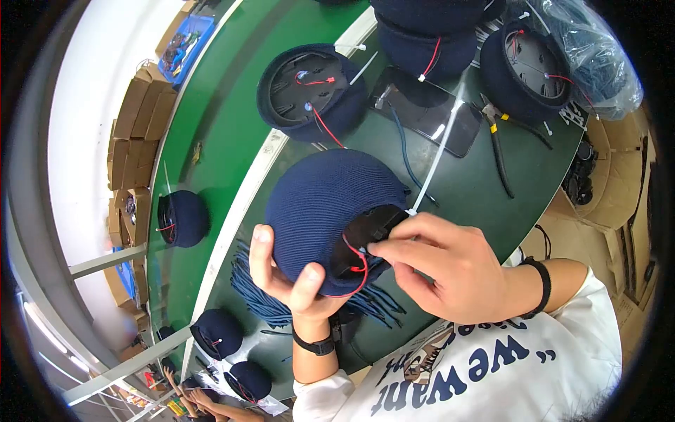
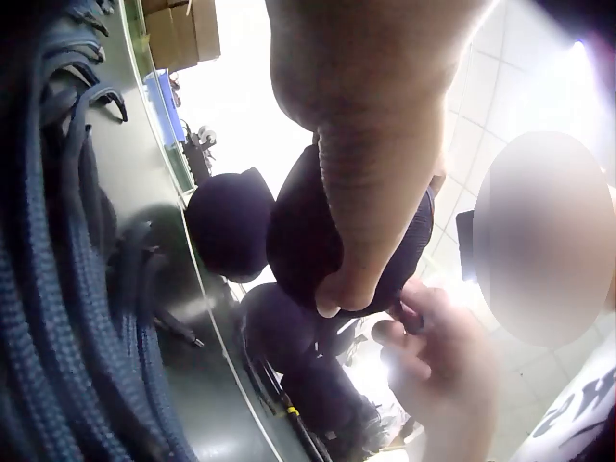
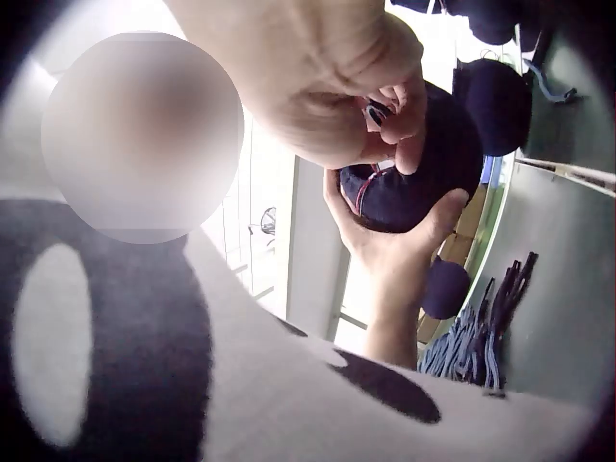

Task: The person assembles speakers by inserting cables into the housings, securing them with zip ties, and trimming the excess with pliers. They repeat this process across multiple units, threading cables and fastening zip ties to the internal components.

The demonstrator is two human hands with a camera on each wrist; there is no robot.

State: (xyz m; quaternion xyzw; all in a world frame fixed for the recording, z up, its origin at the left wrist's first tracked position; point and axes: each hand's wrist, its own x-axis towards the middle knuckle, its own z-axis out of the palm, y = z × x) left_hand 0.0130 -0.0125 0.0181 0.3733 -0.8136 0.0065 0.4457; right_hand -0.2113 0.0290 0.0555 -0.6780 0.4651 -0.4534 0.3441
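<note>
A round navy ribbed-fabric piece point(image 1: 327, 204) is gripped from below by the left hand point(image 1: 299, 281), its thumb and fingers spread round the side. Its black underside opening faces the right hand point(image 1: 450, 264), whose thumb and fingertips pinch something small at the opening, beside a red wire point(image 1: 363, 278). The pinched part is mostly hidden by the fingers. A white cable tie point(image 1: 443, 144) stretches up from the opening. In the right wrist view the navy piece point(image 3: 448, 154) lies between the left hand point(image 3: 390, 260) and the right hand point(image 3: 332, 87).
Similar navy pieces point(image 1: 309, 91) with red wires stand round the green table. A dark flat phone-like slab point(image 1: 429, 112), yellow-marked cutters point(image 1: 498, 144) and a plastic bag point(image 1: 598, 56) lie at the back. A bundle of blue cords point(image 1: 260, 292) lies under the left hand; cardboard boxes point(image 1: 140, 105) line the far side.
</note>
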